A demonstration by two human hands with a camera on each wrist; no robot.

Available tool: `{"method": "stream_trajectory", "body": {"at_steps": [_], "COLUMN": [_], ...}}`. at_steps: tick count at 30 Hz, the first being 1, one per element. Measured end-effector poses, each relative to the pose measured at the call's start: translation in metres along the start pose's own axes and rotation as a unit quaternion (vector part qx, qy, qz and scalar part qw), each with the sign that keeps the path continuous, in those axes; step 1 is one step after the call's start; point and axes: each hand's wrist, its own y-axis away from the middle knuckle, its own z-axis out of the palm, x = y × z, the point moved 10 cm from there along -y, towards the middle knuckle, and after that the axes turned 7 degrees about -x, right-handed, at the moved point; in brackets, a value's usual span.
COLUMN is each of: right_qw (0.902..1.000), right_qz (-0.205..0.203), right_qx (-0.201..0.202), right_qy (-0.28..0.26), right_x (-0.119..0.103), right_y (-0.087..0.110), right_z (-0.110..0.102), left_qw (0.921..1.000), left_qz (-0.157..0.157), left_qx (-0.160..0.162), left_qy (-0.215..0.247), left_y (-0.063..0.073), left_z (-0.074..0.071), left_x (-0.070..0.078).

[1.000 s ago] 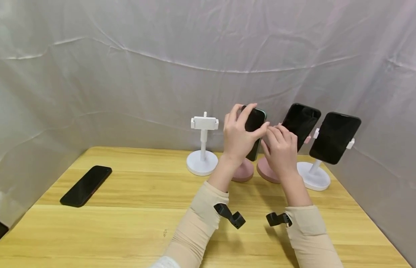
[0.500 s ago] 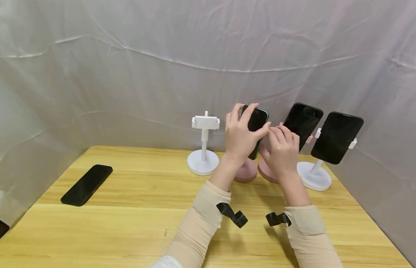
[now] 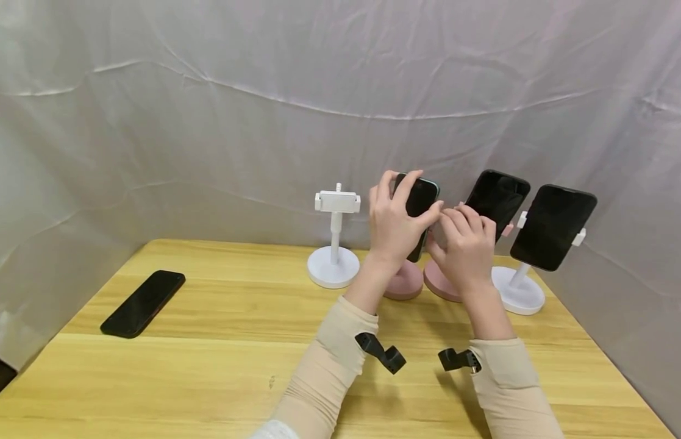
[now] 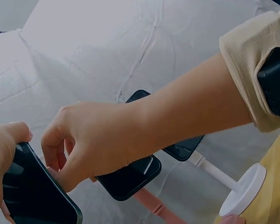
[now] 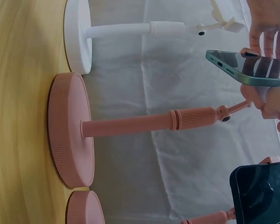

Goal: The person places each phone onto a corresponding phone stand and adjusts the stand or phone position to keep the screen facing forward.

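Observation:
My left hand (image 3: 394, 227) grips a black-screened phone (image 3: 422, 196) with a greenish edge, fingers over its left side and top, thumb at its right side. The phone leans upright at the head of a pink phone stand (image 3: 404, 281). In the right wrist view this stand's post (image 5: 144, 125) rises to a jointed head behind the phone (image 5: 252, 74). My right hand (image 3: 465, 249) is beside the phone's right edge with curled fingers, holding the stand's head. Most of the clamp is hidden by the phone and fingers.
Two stands at the right hold phones: a pink stand (image 3: 441, 281) with a black phone (image 3: 498, 198) and a white stand (image 3: 517, 291) with another phone (image 3: 553, 227). A white stand (image 3: 333, 267) without a phone stands left. One phone (image 3: 143, 303) lies flat on the wooden table (image 3: 208, 378).
Both hands stay at the phone and the pink stand's head. The right hand has shifted very slightly right; the view has moved a little.

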Motion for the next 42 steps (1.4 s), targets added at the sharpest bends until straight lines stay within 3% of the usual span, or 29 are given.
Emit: {"method": "stream_trajectory", "body": {"at_steps": [14, 30, 42], "right_qw": [0.9994, 0.9981, 0.9971], "right_qz": [-0.025, -0.043, -0.054], "right_qx": [0.001, 0.026, 0.034], "right_qy": [0.025, 0.036, 0.043], "right_x": [-0.002, -0.003, -0.006], "right_y": [-0.003, -0.002, -0.004], "right_z": [-0.005, -0.009, -0.013], "left_qw": [0.9988, 0.9976, 0.9953], "left_qz": [0.016, -0.002, -0.001], "left_qx": [0.013, 0.004, 0.012], "left_qy": [-0.044, -0.069, -0.096], "left_y": [-0.001, -0.002, -0.004], "left_z": [0.004, 0.018, 0.018], "left_x": [0.002, 0.001, 0.001]}}
